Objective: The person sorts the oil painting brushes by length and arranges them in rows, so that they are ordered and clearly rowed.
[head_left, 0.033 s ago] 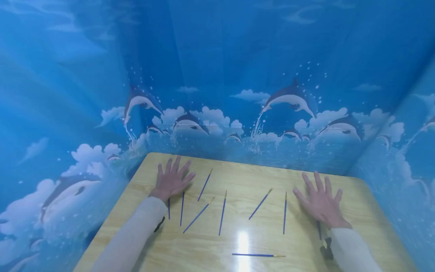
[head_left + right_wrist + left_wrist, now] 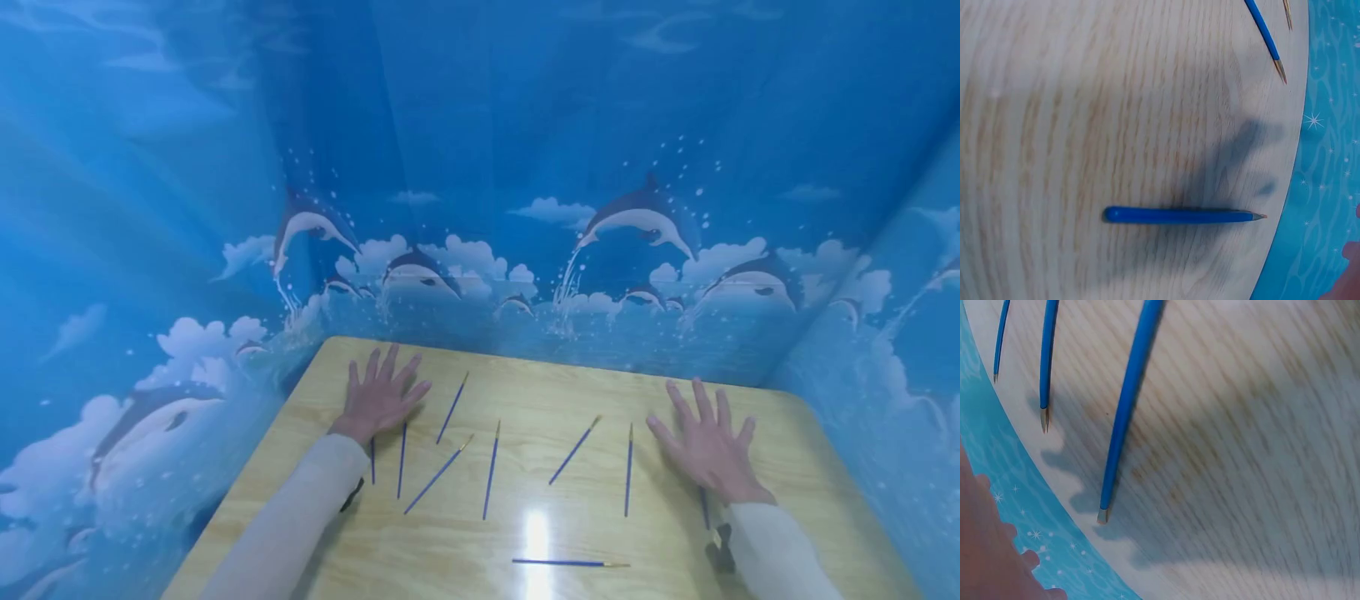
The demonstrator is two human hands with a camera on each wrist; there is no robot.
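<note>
The tabletop (image 2: pixel 555 392) has a light wood-grain surface and rounded far corners. A bright reflection (image 2: pixel 537 533) lies on its near middle portion. A blue printed backdrop (image 2: pixel 480 108) borders the far, left and right sides. The far section shows leaping dolphins (image 2: pixel 637 210) among white clouds (image 2: pixel 476 254). Star-shaped sparkles (image 2: pixel 1036 535) mark the water print beside the tabletop edge.

Nine blue-handled paintbrushes (image 2: pixel 492 469) are lying apart on the wood-grain table (image 2: pixel 420 550). Most are pointing their bristles toward its far edge, several slanting right; one is lying crosswise nearer the front. In the head view, the left hand (image 2: pixel 375 402) is partly hiding two, the right hand (image 2: pixel 712 450) one.
</note>
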